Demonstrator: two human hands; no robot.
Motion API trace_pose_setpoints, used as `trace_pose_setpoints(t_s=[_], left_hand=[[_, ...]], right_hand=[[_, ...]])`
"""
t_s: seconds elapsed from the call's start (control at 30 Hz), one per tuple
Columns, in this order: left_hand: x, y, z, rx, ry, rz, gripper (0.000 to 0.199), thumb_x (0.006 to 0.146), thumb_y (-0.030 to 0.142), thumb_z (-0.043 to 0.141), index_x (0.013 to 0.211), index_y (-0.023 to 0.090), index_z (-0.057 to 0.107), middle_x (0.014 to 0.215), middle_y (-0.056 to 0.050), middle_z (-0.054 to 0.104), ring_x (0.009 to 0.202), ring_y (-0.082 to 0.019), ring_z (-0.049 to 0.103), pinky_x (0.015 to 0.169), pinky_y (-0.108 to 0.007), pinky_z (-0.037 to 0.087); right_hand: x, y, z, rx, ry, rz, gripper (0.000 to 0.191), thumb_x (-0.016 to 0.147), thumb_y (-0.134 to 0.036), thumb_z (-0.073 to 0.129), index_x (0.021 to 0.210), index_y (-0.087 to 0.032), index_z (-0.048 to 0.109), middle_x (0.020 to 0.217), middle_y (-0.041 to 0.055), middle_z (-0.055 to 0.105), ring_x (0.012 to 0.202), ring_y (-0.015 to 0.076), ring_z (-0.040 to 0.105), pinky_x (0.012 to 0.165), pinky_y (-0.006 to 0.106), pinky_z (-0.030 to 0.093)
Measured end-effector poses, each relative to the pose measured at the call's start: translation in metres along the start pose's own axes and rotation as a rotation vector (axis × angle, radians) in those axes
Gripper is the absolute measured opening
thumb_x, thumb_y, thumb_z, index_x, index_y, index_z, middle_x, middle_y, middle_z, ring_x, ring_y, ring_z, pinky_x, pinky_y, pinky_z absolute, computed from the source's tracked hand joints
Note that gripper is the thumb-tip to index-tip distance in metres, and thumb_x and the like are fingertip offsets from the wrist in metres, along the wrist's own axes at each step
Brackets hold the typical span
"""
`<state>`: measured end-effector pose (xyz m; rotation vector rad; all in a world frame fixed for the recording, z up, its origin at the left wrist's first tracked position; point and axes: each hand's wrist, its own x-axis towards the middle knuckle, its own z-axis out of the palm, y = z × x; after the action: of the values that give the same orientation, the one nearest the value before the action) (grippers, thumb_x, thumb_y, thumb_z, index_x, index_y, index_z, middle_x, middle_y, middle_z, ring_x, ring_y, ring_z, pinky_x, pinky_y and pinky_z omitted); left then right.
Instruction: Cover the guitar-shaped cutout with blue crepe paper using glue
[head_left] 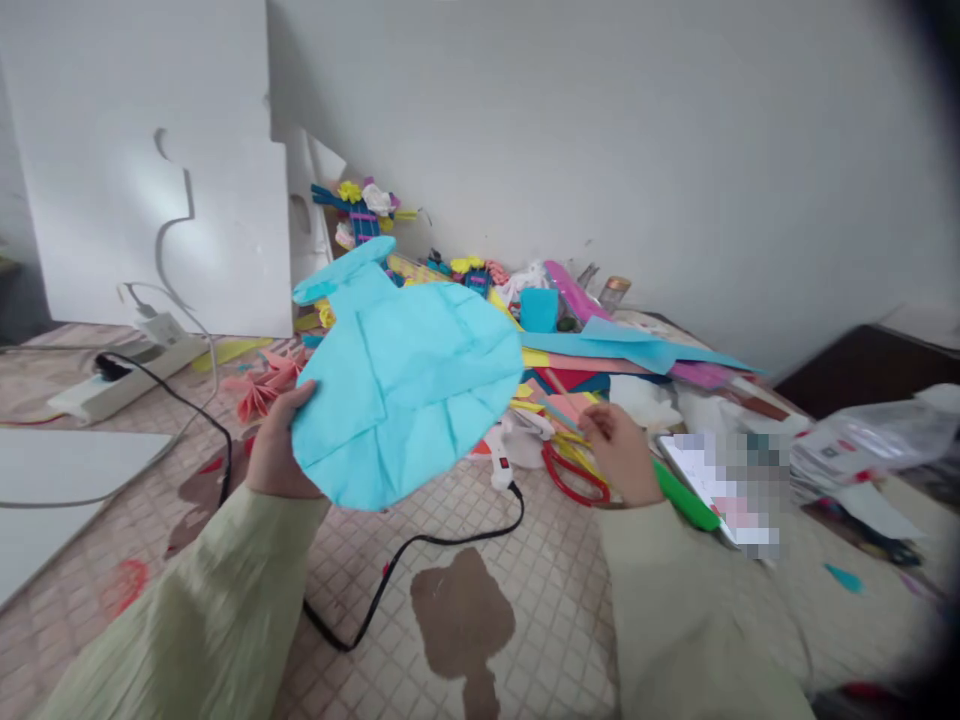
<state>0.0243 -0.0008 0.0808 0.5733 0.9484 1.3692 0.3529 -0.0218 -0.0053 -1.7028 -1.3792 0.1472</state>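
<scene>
Bright sky blue all over the paper shape (420, 370), and pale sage green on both sleeves (225, 590)! The desk (555, 590) runs a beige-pink diamond grid, with a brown patch (463, 612) printed on it. Coral pink on the folded paper (262, 385), red on the scissor handles (574, 475), vivid green on the strip (684, 497) beside the pixelated phone (720, 495). The glue gun (501, 460) is white with a red switch, its cord (420, 540) black. Yellow, white and pink flowers (364, 195) top a dark blue piece, and the wall (600, 130) is plain pale grey.
</scene>
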Motion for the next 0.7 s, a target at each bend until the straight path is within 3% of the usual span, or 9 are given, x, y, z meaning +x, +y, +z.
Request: trace_pose_setpoints(t_s=[0.1, 0.17, 0.3, 0.43, 0.57, 0.7], left_hand=[[0.003, 0.007, -0.001, -0.102, 0.019, 0.025, 0.037, 0.083, 0.017, 0.048, 0.119, 0.024, 0.048, 0.059, 0.011, 0.067, 0.08, -0.014, 0.066, 0.085, -0.024, 0.049], [0.004, 0.008, -0.002, -0.109, -0.003, 0.014, 0.036, 0.083, 0.017, 0.048, 0.118, 0.024, 0.049, 0.062, 0.012, 0.069, 0.078, -0.012, 0.066, 0.083, -0.021, 0.049], [0.007, 0.009, -0.007, -0.081, -0.015, -0.014, 0.035, 0.082, 0.016, 0.048, 0.117, 0.021, 0.05, 0.063, 0.011, 0.069, 0.073, -0.012, 0.066, 0.076, -0.019, 0.051], [0.008, 0.007, -0.008, -0.16, 0.041, 0.015, 0.033, 0.081, 0.013, 0.047, 0.114, 0.016, 0.053, 0.043, 0.01, 0.059, 0.058, -0.012, 0.065, 0.067, -0.018, 0.054], [0.009, 0.006, -0.009, -0.193, 0.065, 0.081, 0.032, 0.084, 0.011, 0.037, 0.11, 0.012, 0.055, 0.048, 0.006, 0.062, 0.054, -0.012, 0.065, 0.066, -0.02, 0.055], [0.012, 0.004, -0.012, -0.195, 0.068, 0.108, 0.029, 0.081, 0.01, 0.042, 0.105, 0.01, 0.058, 0.054, 0.002, 0.066, 0.059, -0.013, 0.066, 0.071, -0.023, 0.055]], right_hand=[[0.001, 0.01, 0.005, -0.114, 0.009, 0.013, 0.007, 0.072, -0.024, 0.054, 0.069, -0.017, 0.053, 0.066, 0.0039, 0.059, 0.065, 0.0188, 0.055, 0.064, 0.035, 0.043], [0.001, 0.01, 0.003, -0.198, 0.055, 0.035, 0.003, 0.07, -0.019, 0.053, 0.069, -0.017, 0.054, 0.071, 0.0072, 0.06, 0.074, 0.0225, 0.054, 0.071, 0.04, 0.04], [-0.005, 0.0, 0.002, -0.285, 0.09, 0.075, 0.013, 0.075, -0.025, 0.05, 0.075, -0.015, 0.057, 0.09, 0.016, 0.058, 0.091, 0.0298, 0.049, 0.079, 0.046, 0.033], [-0.02, -0.024, 0.02, -0.218, -0.098, 0.074, 0.027, 0.081, -0.038, 0.045, 0.073, -0.015, 0.057, 0.076, 0.0106, 0.062, 0.072, 0.0222, 0.055, 0.067, 0.033, 0.039], [-0.039, -0.05, 0.045, -0.127, -0.336, 0.115, 0.052, 0.085, -0.049, 0.032, 0.048, -0.019, 0.051, 0.047, 0.0049, 0.055, 0.049, 0.0176, 0.054, 0.052, 0.028, 0.036], [-0.046, -0.059, 0.054, -0.045, -0.444, 0.185, 0.05, 0.073, -0.055, 0.053, 0.038, -0.02, 0.046, 0.034, 0.0029, 0.048, 0.041, 0.0167, 0.05, 0.048, 0.028, 0.033]])
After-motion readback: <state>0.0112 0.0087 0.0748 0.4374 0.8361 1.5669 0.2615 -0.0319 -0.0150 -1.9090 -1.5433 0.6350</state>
